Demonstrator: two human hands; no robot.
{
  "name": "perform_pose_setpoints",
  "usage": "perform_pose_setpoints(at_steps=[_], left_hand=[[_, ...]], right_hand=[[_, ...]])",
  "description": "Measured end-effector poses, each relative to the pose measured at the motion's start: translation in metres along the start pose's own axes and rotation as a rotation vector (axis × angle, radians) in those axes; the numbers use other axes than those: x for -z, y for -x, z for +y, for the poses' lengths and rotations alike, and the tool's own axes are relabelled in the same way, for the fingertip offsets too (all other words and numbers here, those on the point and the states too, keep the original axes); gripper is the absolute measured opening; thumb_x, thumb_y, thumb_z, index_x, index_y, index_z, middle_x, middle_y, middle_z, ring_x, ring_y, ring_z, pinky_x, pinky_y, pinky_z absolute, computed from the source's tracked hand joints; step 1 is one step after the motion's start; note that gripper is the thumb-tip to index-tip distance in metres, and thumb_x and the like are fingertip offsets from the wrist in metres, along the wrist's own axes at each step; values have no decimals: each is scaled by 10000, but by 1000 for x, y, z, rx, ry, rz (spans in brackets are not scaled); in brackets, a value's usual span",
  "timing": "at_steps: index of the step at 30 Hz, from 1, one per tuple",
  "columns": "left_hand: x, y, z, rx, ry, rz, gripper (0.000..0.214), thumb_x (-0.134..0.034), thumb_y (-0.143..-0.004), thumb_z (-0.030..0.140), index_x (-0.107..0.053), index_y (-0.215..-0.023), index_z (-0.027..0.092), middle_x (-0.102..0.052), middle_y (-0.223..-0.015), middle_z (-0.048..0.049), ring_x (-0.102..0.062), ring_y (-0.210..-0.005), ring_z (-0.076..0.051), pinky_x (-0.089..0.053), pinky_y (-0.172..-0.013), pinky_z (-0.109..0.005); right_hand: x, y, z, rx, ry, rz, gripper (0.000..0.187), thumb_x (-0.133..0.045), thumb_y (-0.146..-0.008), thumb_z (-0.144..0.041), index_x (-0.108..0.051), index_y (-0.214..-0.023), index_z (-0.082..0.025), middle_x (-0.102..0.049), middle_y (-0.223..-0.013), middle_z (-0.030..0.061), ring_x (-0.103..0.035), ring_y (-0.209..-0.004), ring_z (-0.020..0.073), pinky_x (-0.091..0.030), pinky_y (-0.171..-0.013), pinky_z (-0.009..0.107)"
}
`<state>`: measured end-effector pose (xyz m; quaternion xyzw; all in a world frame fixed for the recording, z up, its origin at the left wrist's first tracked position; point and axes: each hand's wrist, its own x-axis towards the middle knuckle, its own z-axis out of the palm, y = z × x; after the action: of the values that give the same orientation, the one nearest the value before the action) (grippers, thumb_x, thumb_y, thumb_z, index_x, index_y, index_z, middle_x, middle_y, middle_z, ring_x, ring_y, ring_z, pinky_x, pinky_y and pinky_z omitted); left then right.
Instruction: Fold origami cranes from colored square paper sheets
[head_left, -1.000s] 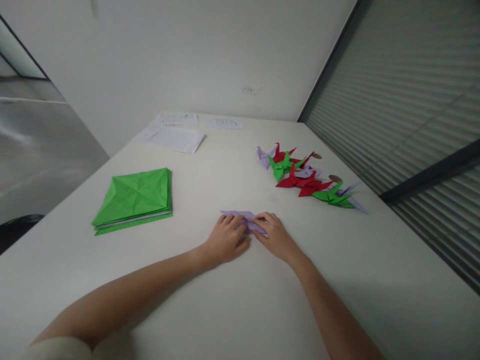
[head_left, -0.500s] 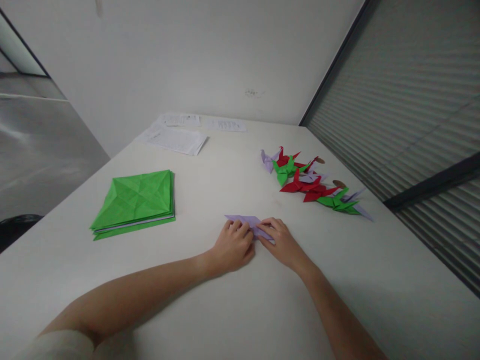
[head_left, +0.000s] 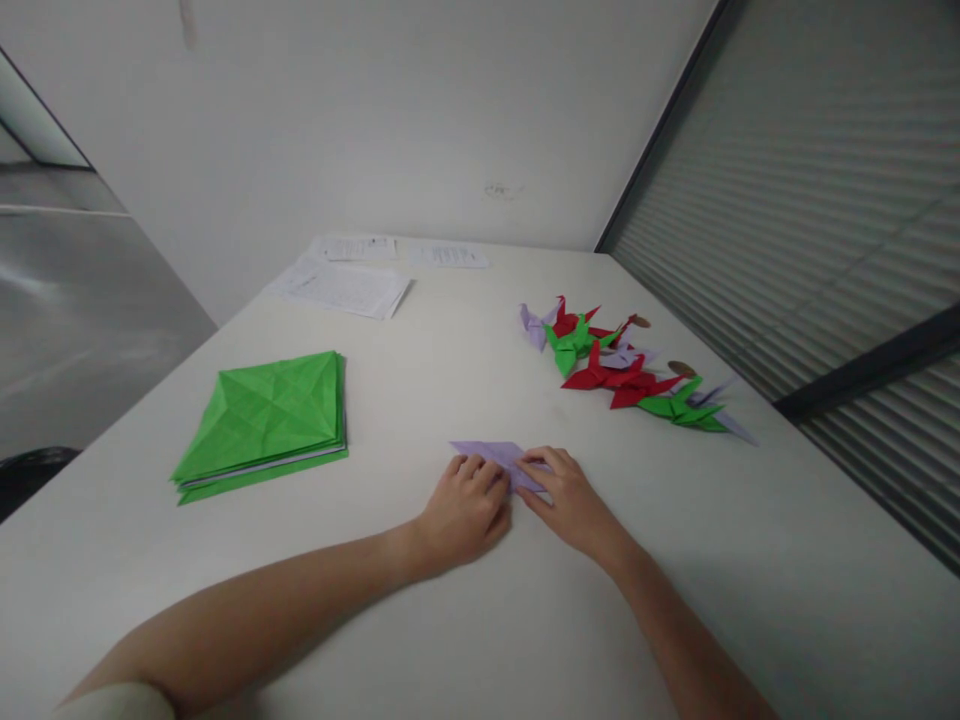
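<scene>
A folded piece of purple origami paper point(head_left: 489, 449) lies flat on the white table in front of me. My left hand point(head_left: 466, 508) is closed, its curled fingers pressing down on the paper's near edge. At the paper's right end, my right hand point(head_left: 571, 503) has its thumb and fingers closed on the paper. Part of the paper is hidden under both hands.
A stack of creased green paper sheets point(head_left: 274, 412) sits to the left. Several folded paper cranes in red point(head_left: 621, 380), green point(head_left: 574, 342) and purple lie at the right. Printed papers point(head_left: 345, 286) are at the back by the wall point(head_left: 420, 110); window blinds point(head_left: 810, 200) border the right.
The view has tilted slightly, so most things sit a little lower. Both hands stay on the purple paper with almost no change in their grip.
</scene>
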<state>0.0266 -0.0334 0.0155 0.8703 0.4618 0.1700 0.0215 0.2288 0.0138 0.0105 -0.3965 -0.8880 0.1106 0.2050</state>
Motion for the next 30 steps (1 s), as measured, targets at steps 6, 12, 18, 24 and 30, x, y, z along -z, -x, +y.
perform_pose_setpoints(at_steps=[6,12,18,24,30], left_hand=[[23,-8,-41,-246,171,-93,221,-543,-908,262,-638,-1091,182,-633,-1125,-93,-591,-1025,-209,-475,-942,-347],[19,-9,-60,-282,171,76,397,-447,-970,261,-475,-1358,189,-545,-1373,-124,-484,-1290,-227,-418,-1060,-407],[11,-6,-59,-392,166,-14,373,-425,-961,176,-530,-1318,213,-466,-1470,-92,-425,-1358,-224,-369,-1111,-425],[9,-7,-57,-334,197,-6,300,-433,-978,237,-615,-1213,196,-603,-1322,-90,-540,-1230,-208,-410,-1059,-392],[10,-6,-57,-309,188,-2,291,-432,-977,259,-635,-1174,191,-634,-1255,-97,-568,-1175,-207,-424,-1014,-377]], right_hand=[[-1,1,5,4,-25,4,279,-662,-863,-276,-663,-1138,-234,-616,-1092,82,-563,-1021,247,-494,-924,449],[1,0,0,-3,-9,14,249,-648,-867,-260,-669,-1113,-230,-617,-1085,88,-572,-1000,248,-496,-914,458],[-1,0,-2,-14,36,13,247,-575,-912,-248,-656,-1145,-245,-625,-1066,89,-578,-968,247,-496,-879,453],[-2,-1,-6,-49,28,3,372,-606,-887,-214,-588,-1257,-250,-624,-1085,86,-569,-994,251,-483,-887,446],[4,-3,-11,27,-2,-48,303,-626,-888,-261,-623,-1191,-249,-634,-1094,86,-556,-1029,257,-472,-906,451]])
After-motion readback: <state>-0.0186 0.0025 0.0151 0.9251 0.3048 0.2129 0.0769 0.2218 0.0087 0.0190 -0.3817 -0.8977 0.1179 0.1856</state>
